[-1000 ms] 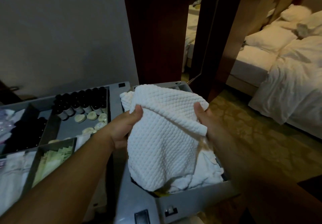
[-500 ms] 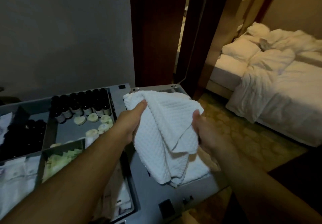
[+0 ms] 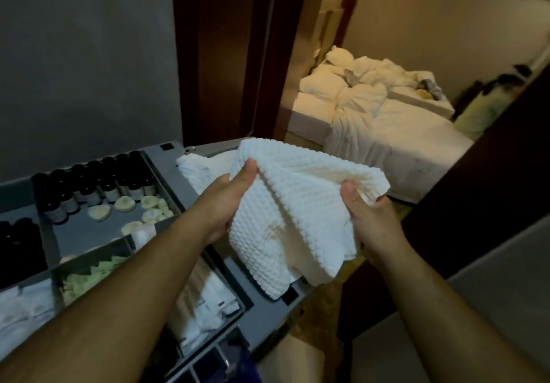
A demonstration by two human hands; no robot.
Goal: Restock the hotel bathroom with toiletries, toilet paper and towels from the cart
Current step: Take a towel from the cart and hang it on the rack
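A white waffle-weave towel [image 3: 291,213] hangs between both hands above the right end of the grey cart [image 3: 169,151]. My left hand [image 3: 226,201] grips its left edge with the thumb on top. My right hand [image 3: 369,218] pinches its right edge. More white towel [image 3: 202,171] lies in the cart bin behind it. Small dark toiletry bottles [image 3: 98,186] stand in rows in a tray, with round pale soaps [image 3: 140,207] beside them.
Green packets [image 3: 86,275] and white wrapped items [image 3: 208,302] fill front compartments of the cart. A dark wooden door frame [image 3: 226,55] stands behind the cart. Through it lies an unmade bed [image 3: 387,123] with rumpled white linen. A person [image 3: 488,99] is at the far right.
The towel has been lifted clear of the bin and carried to the right, with both hands still gripping it. The view has swung right, showing more of the bedroom.
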